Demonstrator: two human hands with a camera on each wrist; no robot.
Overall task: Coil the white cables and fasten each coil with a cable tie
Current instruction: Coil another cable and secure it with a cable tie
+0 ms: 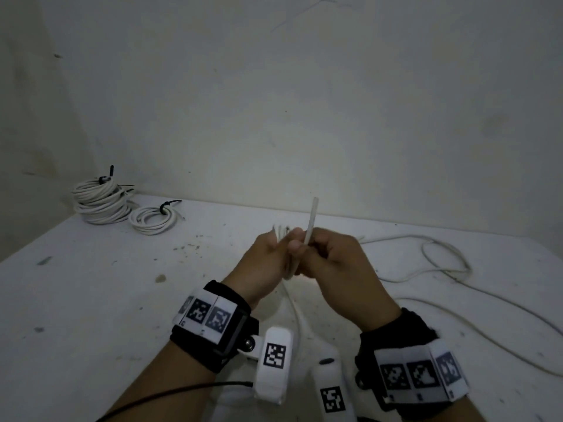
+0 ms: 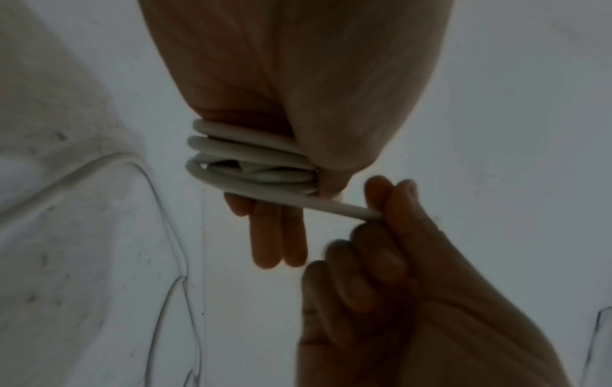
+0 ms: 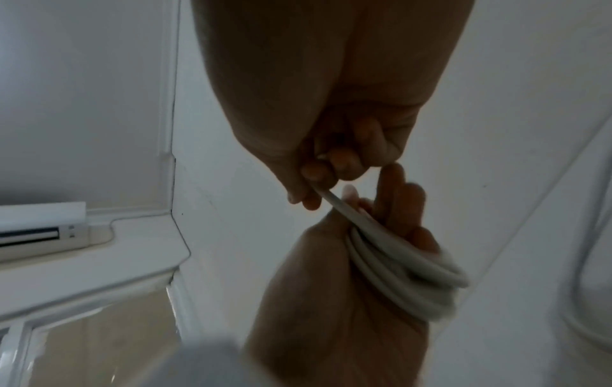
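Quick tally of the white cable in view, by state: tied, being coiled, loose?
Stack of tied coils: 1 (number of coils in it unclear)
Single tied coil: 1
Coil in progress, on the left hand, with the right hand gripping its end: 1
Loose cable, may feed that coil: 1
Total: 4

White cable (image 1: 312,222), white coils (image 1: 100,202) bound with black ties (image 1: 166,206) on the speckled white counter (image 1: 91,284), and black wristbands (image 1: 213,330) bearing black-and-white square-patterned tags.
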